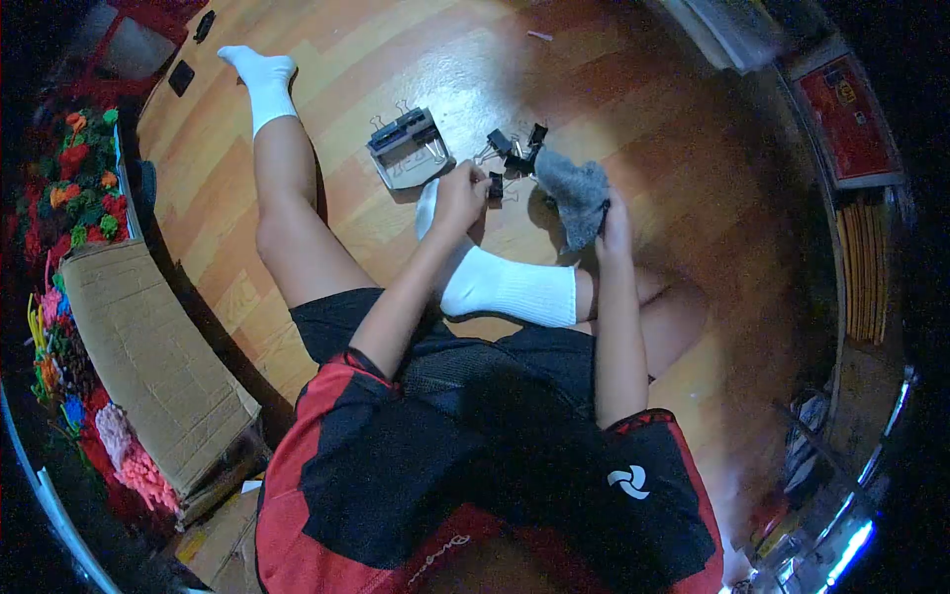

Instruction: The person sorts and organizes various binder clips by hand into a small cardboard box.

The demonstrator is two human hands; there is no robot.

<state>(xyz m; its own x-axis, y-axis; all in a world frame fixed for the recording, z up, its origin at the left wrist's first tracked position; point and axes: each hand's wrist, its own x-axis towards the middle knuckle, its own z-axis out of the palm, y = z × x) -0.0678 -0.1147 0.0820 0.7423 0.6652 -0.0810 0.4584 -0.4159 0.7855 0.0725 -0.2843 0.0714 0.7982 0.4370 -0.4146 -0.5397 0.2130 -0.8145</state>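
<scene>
Wooden floor (pixel 653 109) surrounding a beige box (pixel 408 178), the landmark for all positions given. The person's stretched left leg (pixel 287 188) lies to the left of the beige box; the folded right leg, in a white sock (pixel 524 289), lies on its near side, toward the person. A long cardboard box (pixel 153 356) stands well apart from the beige box, to its left and nearer the person. A grey cloth (pixel 572 193) is raised to the right of the beige box, its lower end hanging. The right hand (pixel 616 228), farther right, has its fingers clamped on the cloth's edge. The left hand (pixel 458 203) is just beside the beige box, at its near right corner, fingertips pinched on a single black clip (pixel 496 183). Several loose black clips (pixel 517 162) form a cluster near the beige box, to its right, between it and the cloth.
</scene>
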